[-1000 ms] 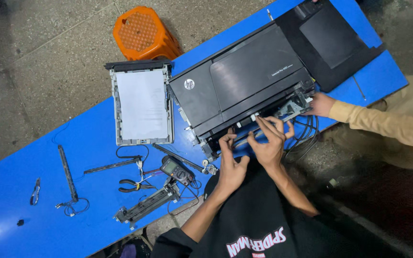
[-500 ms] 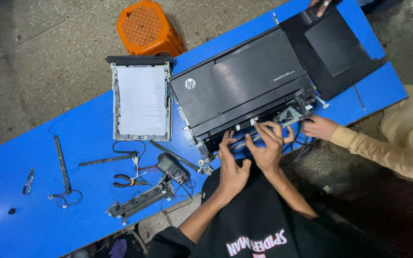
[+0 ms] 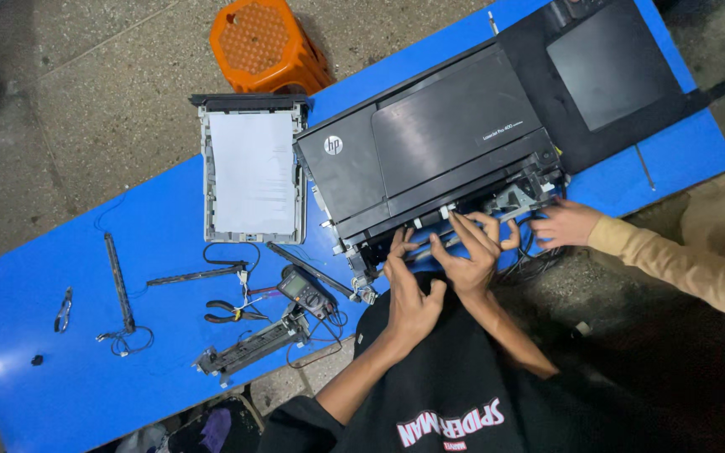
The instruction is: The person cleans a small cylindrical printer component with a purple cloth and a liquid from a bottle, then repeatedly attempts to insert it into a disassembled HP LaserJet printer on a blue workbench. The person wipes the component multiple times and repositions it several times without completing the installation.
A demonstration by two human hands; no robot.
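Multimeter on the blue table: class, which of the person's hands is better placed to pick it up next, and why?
Probably the left hand: it rests on the open edge of the printer, on the side toward the multimeter. The right hand lies farther off, beside a co-worker's hand.

I am in a small repair workshop. My blue workbench (image 3: 86, 394) stands on a rough concrete floor (image 3: 69, 92). On it lies an opened black printer (image 3: 430, 159), its paper tray (image 3: 252, 172) taken out, a multimeter (image 3: 304, 289), pliers (image 3: 230, 314) and loose printer parts (image 3: 249, 346). An orange plastic stool (image 3: 263, 44) stands behind the bench.
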